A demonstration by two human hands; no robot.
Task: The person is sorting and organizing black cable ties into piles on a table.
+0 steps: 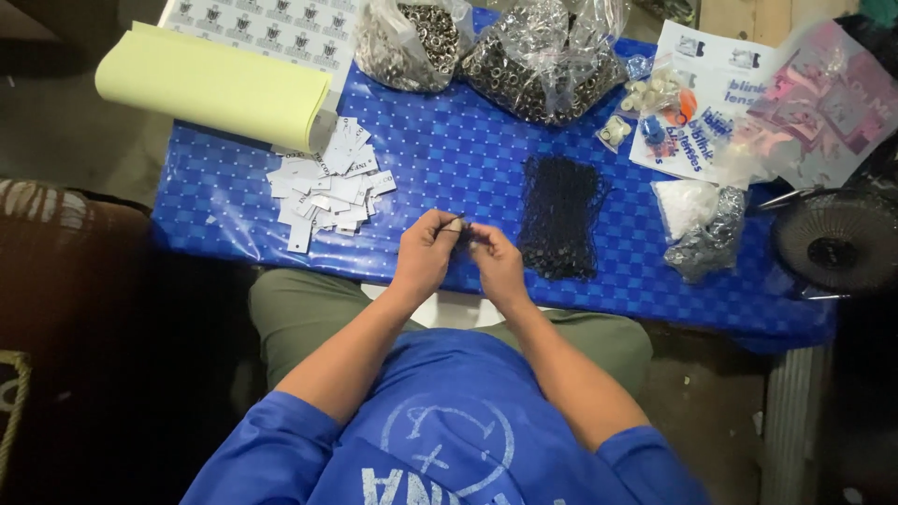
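A blue checked plastic table cover fills the middle of the frame; at its upper left lies a pale yellow pad of paper sheets, and just below it a loose heap of small white card tags; along the top edge sit two clear plastic bags of small metal rings; at the upper right lie printed white packets with small round pieces, and below them a white and grey crumpled bag; a black round fan is cut off at the right edge; a bundle of thin black cords lies in the centre of the frame, just right of the hands and not between them; the left hand and the right hand meet at the near edge of the cover, fingertips touching; both are closed in a pinch on a thin black cord, which sits between the fingertips, above the person's lap; the left hand also seems to pinch a small pale piece, too small to make out; the cord's ends are hidden by the fingers; the person's blue shirt fills the bottom of the frame.
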